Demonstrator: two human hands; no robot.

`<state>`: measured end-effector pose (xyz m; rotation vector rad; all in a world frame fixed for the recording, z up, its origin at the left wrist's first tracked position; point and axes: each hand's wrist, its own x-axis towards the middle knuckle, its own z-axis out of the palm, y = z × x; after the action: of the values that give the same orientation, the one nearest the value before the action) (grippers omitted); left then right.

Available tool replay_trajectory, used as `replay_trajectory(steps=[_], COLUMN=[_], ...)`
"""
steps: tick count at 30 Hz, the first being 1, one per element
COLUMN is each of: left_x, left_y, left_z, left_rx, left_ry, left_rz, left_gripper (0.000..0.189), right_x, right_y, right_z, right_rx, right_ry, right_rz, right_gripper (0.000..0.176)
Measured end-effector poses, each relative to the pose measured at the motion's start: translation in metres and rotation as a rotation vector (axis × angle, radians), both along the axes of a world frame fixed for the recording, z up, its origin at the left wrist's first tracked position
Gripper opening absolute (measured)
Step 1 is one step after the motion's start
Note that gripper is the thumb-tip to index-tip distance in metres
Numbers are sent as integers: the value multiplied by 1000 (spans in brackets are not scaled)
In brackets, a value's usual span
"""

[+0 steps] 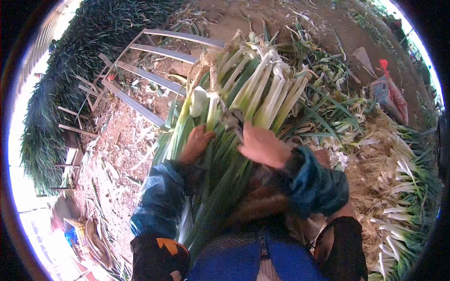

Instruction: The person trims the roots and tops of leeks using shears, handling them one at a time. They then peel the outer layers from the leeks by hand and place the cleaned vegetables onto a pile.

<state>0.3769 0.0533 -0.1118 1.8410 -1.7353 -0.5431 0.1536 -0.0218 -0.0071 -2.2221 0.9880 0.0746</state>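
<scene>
A big bunch of leeks [262,89] lies in front of me, white ends pointing away and green leaves running back toward my lap. My left hand [197,143] is closed round the stalk of a leek at the left of the bunch. Over the middle of the bunch, my right hand [265,145] is closed on a dark tool [236,126], blurred, whose tip is near the stalk by my left hand. Dry, peeling leaves hang from the ends of the leeks at the left.
A metal rack with long bars [154,75] stands at the upper left. Behind it rises a large heap of green leaves [75,79]. More leeks [398,225] lie in a row at the right. A red net bag [391,96] sits at the upper right.
</scene>
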Motion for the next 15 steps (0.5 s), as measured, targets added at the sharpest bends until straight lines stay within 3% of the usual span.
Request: replay_trajectory(steps=[4,6,9,11,12,14,15], left_x=[-23,-22,-20,-16,-14,-42,-34], left_y=[0,-1,-3,1,4,-1,-6], left_z=[22,19,18,-5,-16,31,21], left_rx=[31,234,282,184,136,145,245], left_ry=[187,80,47,57,60,268,289], left_rz=[234,178,150,153,154,321,289], left_gripper=[33,26,27,33,37,39,40], right_x=[-27,-27,4,27,37,53,53], right_y=[15,17,0,-24,-37,-55,-60], right_z=[7,14,-3,-6,-15,-32,-35], right_rx=[-114,-94,-220,-16,-67,-168,-196], right_ry=[7,-11,-11,-19,-18,-14,-27], right_rz=[149,164,67,-20,-48,-106,-148], right_gripper=[42,42,39,32,28,25,25])
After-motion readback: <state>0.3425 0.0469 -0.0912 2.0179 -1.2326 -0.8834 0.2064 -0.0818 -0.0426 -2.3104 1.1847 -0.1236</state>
